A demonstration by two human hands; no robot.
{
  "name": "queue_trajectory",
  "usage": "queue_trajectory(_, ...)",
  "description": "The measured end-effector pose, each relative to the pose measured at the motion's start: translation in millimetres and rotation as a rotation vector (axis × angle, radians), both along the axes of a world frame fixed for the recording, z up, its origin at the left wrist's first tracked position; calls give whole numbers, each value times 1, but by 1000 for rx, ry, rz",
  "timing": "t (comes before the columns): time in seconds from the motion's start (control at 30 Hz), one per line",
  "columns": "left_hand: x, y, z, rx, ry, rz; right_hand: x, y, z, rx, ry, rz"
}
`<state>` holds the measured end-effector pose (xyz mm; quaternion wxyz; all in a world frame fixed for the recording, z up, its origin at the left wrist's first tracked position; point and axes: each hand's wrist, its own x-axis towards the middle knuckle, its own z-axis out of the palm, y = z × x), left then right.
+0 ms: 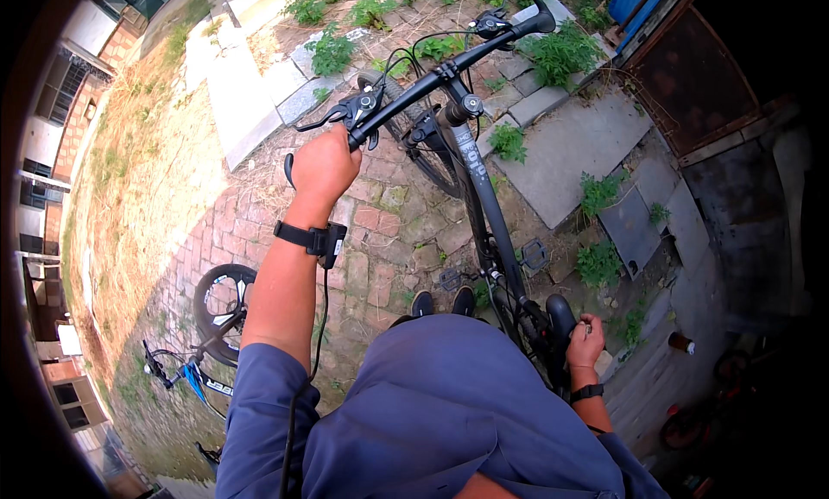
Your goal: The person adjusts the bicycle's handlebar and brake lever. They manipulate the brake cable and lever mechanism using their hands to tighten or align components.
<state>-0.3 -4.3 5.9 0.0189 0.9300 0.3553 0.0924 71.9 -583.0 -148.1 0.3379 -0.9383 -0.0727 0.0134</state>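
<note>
Clamped round the left end of the handlebar (432, 78), the left hand (326, 167) has its fingers wrapped right over the grip, leaving only the black tip showing beyond it. Beside the saddle (560, 316), the right hand (586, 344) has its fingers curled in; something small shows at the fingertips, but I cannot tell what it is, how firmly it is pinched, or whether the hand touches the saddle.

The dark bicycle (496, 210) stands just to the person's right, its front wheel (432, 173) ahead on the uneven brick paving (380, 214). With a firm hold visible only at one end of the bar, I judge that the front could swing round or the frame tip away if that hand pulls or the wheel catches a raised brick. The near pedal (450, 280) lies close to the shoes (421, 304) and could knock a shin if the bike rolls. The cable (321, 326) hanging from the left wrist could snag too.

Farther out, stone slabs (570, 158) and weeds (557, 57) lie to the right; a second bicycle (192, 376) with blue on its frame is well apart on the left.
</note>
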Motion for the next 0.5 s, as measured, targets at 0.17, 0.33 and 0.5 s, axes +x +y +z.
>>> queue_trajectory(0.17,0,0,0,-5,-1,-10,0,-1,-2,-5,-17,3)
queue_trajectory(0.33,1,1,-1,-7,-4,-14,0,-2,-3,5,-4,0)
queue_trajectory(0.5,-1,2,-2,-5,-3,-8,0,-2,-5,-6,-29,11)
